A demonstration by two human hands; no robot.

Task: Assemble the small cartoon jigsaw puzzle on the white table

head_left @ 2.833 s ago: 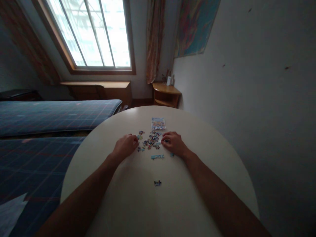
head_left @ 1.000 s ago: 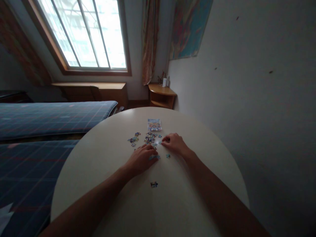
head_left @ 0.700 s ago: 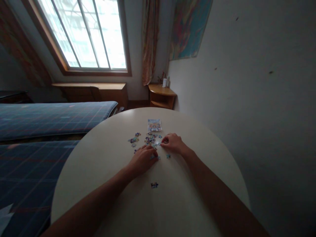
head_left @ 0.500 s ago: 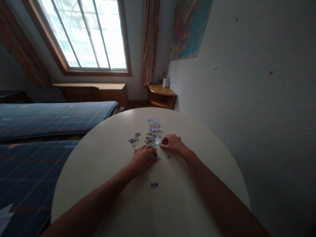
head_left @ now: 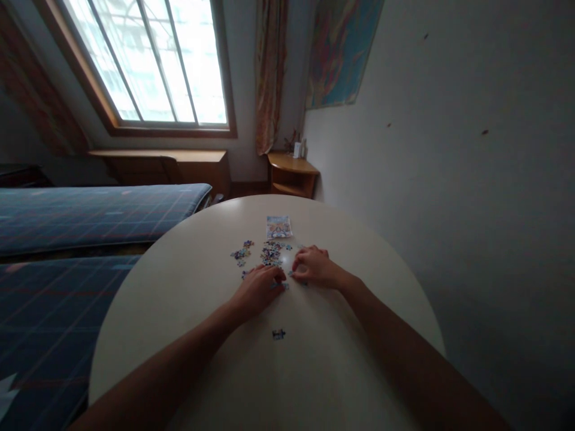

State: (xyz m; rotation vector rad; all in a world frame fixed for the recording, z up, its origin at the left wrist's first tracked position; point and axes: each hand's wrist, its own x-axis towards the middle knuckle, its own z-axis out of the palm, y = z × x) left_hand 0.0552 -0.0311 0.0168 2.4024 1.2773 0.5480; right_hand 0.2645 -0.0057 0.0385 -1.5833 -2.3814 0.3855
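Note:
Jigsaw puzzle pieces (head_left: pixel 272 254) lie in a loose heap on a round white table (head_left: pixel 179 281), with a smaller group (head_left: pixel 241 254) to their left. My right hand (head_left: pixel 317 267) is right of the heap, thumb and forefinger pinched on a small light-blue jigsaw piece (head_left: pixel 290 273). My left hand (head_left: pixel 259 288) rests at the near side of the heap, fingers curled on a light-blue jigsaw piece (head_left: pixel 284 286); its far side is hidden under the fingers. Nearer to me lies a small joined-looking puzzle section (head_left: pixel 278 334).
A picture sheet or packet (head_left: pixel 279 227) lies behind the heap. Left of the table are mattresses with a plaid cover (head_left: pixel 103 212). A wall (head_left: pixel 449 197) runs along the right; a corner shelf (head_left: pixel 293 167) and a desk (head_left: pixel 162 157) stand beyond.
My right hand has drawn slightly toward me from the heap's edge, with a light-blue jigsaw piece at its fingertips. My left hand has hardly moved. The whole view has shifted a little.

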